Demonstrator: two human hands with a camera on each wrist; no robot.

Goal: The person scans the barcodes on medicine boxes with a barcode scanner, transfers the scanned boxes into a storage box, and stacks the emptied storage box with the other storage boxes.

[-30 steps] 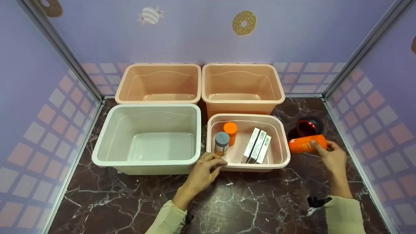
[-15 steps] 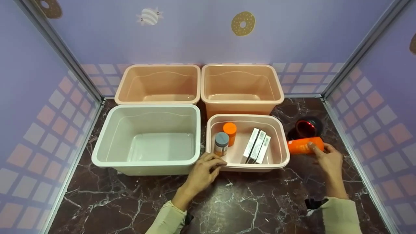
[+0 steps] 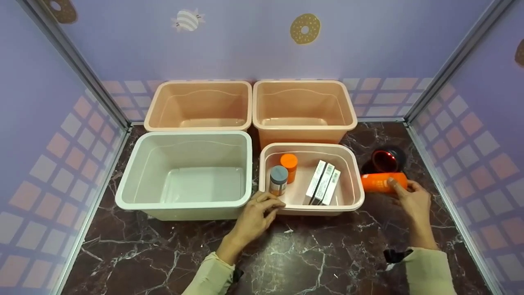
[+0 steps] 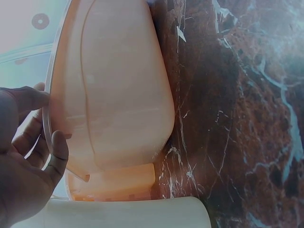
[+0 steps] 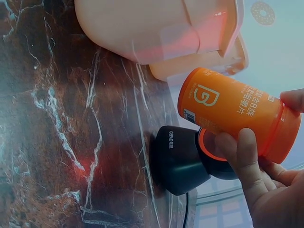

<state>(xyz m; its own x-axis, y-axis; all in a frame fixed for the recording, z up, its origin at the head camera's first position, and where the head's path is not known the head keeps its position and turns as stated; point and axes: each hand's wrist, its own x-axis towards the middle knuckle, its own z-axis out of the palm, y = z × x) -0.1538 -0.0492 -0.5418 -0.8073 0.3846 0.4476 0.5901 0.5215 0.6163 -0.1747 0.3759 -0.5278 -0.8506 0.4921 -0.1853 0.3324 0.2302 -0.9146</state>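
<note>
My right hand (image 3: 415, 200) grips an orange bottle (image 5: 228, 107) near its cap, tilted onto its side. In the right wrist view a barcode shows on the bottle's label, close over a black barcode scanner (image 5: 183, 159) with a lit red ring. My left hand (image 3: 256, 215) holds the near-left rim of a pale pink bin (image 3: 356, 196), thumb and fingers on either side of it. Inside that bin stand a grey-capped bottle (image 3: 279, 180) and an orange-capped bottle (image 3: 289, 168) at the left. Several slim white boxes (image 3: 323, 184) lean together at its right.
A pale green bin (image 3: 131, 188) stands left of the pink one. Two peach bins, one at the back left (image 3: 198, 106) and one at the back right (image 3: 305, 129), line the patterned wall. A cable (image 5: 186, 209) runs from the scanner. Panels enclose both sides of the dark marbled table (image 3: 282, 262).
My right hand has moved slightly left with the orange bottle, bringing its end against the pink bin's right rim in the head view. The left hand stays at its rim.
</note>
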